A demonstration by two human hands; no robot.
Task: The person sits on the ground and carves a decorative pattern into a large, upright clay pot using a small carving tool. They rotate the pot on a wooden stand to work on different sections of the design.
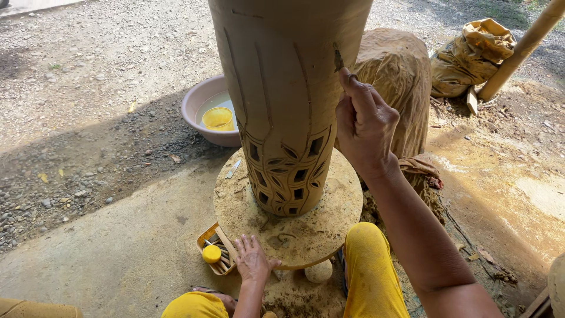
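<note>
Your right hand point(365, 121) pinches a carving blade point(339, 60) against the tall clay vase point(282, 88); left hand point(253, 259), fingers spread, steadies the turntable point(329, 218)—cut slowly, shallowly.

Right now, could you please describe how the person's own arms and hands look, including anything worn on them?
Both forearms are bare, with no sleeves showing. The left hand and right hand wear no gloves, watch or bracelet, and both look dusted with clay. Whether a ring sits on a right finger is unclear. Yellow trousers cover the knees below.

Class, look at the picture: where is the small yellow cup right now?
In the head view, the yellow cup sits in the pink basin on the gravel, upper left of the tall clay vase.
</note>
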